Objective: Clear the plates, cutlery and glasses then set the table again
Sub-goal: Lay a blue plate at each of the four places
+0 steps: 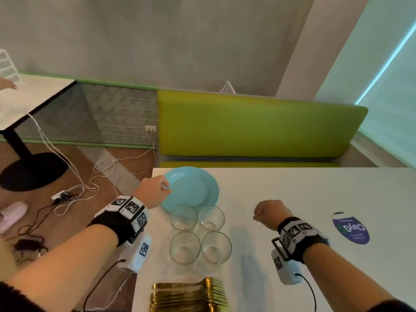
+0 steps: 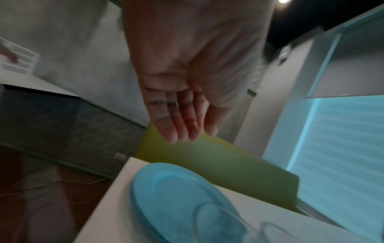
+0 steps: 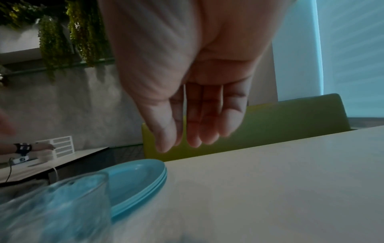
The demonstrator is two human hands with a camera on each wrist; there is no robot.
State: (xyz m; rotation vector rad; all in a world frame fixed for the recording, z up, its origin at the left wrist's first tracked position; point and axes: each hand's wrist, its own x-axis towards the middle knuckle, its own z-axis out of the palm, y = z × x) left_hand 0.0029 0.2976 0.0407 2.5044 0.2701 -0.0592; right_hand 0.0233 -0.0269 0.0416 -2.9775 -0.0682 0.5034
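Observation:
A stack of light blue plates (image 1: 193, 188) (image 2: 176, 197) (image 3: 135, 177) sits at the far left corner of the white table (image 1: 315, 190). Several empty clear glasses (image 1: 200, 235) (image 3: 54, 210) stand in a cluster just in front of it. Gold forks and knives (image 1: 189, 293) lie piled at the near edge. My left hand (image 1: 155, 191) (image 2: 178, 125) hovers at the plates' left rim with its fingers straight and nothing in them. My right hand (image 1: 266, 212) (image 3: 193, 131) hangs relaxed and empty over the bare table, right of the glasses.
A round blue sticker (image 1: 351, 228) is on the table at right. A green bench (image 1: 258, 127) runs behind the table. Cables (image 1: 74, 194) trail on the floor to the left. Another person's hand (image 1: 6, 84) reaches over a second table (image 1: 27, 102).

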